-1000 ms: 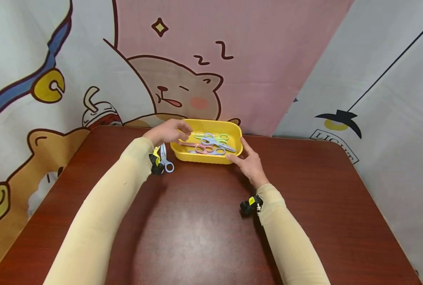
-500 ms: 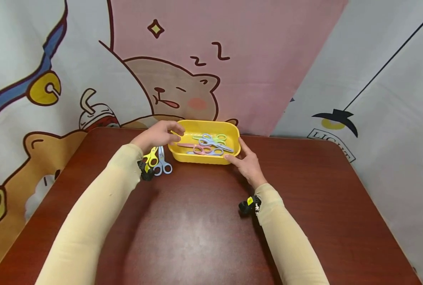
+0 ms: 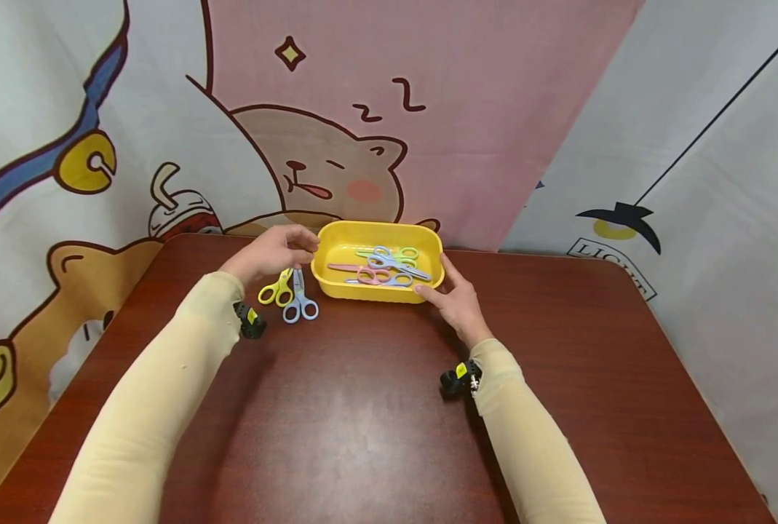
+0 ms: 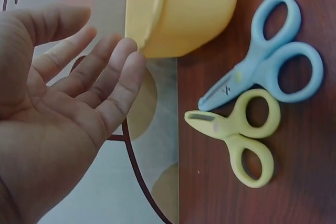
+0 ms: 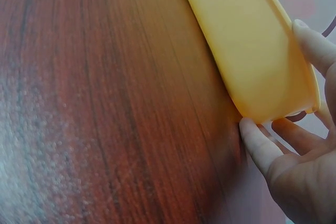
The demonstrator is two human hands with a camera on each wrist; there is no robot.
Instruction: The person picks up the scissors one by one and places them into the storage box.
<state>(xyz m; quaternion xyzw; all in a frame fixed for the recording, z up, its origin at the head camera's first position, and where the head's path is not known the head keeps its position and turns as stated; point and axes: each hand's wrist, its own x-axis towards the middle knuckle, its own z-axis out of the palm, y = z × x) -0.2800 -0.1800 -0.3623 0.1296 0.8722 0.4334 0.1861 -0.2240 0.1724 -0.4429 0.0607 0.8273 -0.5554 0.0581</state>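
Observation:
My left hand (image 3: 274,249) is just off the left end of a yellow plastic basket (image 3: 372,292), its fingers relaxed and holding nothing. In the left wrist view the palm shows bare, and the fingertips (image 4: 137,59) overlap the basket's corner. On the basket's right end, my right hand (image 3: 459,302) holds the corner, thumb toward the front and fingers along the side. Inside lie several small scissors, among them pink scissors (image 3: 373,276), blue scissors (image 3: 395,263) and green scissors (image 3: 407,255). Below my left hand, yellow scissors (image 3: 277,291) and light blue scissors (image 3: 300,300) lie side by side.
A dark red-brown wooden table (image 3: 356,407) carries the basket near its back edge. Right behind hangs a cartoon-printed cloth (image 3: 480,116). Each wrist wears a small black camera, such as the left wrist camera (image 3: 249,321).
My left hand has drawn back leftward from over the basket, uncovering the yellow and light blue scissors on the table. The right hand and the basket stay in place.

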